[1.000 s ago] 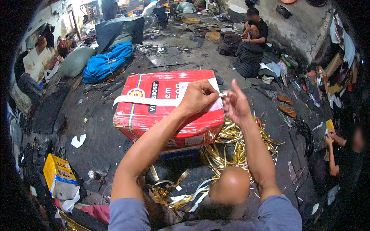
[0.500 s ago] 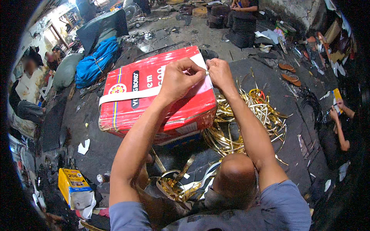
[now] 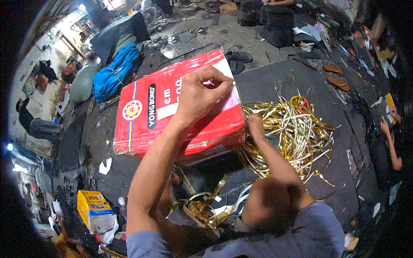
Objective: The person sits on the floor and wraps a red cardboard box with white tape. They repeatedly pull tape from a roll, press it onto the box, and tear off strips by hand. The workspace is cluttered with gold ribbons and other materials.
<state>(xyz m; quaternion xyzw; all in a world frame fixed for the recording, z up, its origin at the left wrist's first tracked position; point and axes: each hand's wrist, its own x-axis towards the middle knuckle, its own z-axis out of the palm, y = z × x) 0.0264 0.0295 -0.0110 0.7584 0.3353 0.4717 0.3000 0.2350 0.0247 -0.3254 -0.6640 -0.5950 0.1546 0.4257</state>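
Note:
A red carton (image 3: 142, 142) stands in front of me with a white strip (image 3: 167, 112) lying across its top. The strip runs under my left hand (image 3: 200, 92), whose thumb and forefinger are pinched at the carton's right edge; the strip's far end is hidden there. My right hand (image 3: 255, 124) is low beside the carton's right side, fingers curled closed. What it grips is too blurred to make out. Beside it spreads a heap of shiny gold strips (image 3: 297, 133). More gold and white strips (image 3: 211, 213) lie between my legs.
A yellow and blue box (image 3: 92, 206) stands at the lower left. Dark slippers (image 3: 236, 60) lie behind the carton, brown sandals (image 3: 337, 81) farther right. A blue bundle (image 3: 116, 73) sits at the back left. Another person's hands (image 3: 389, 120) work at the right edge.
My right hand has moved from beside the left hand down along the carton's right side. The white strip's loose end has slid right across the carton. My left hand keeps its pinch.

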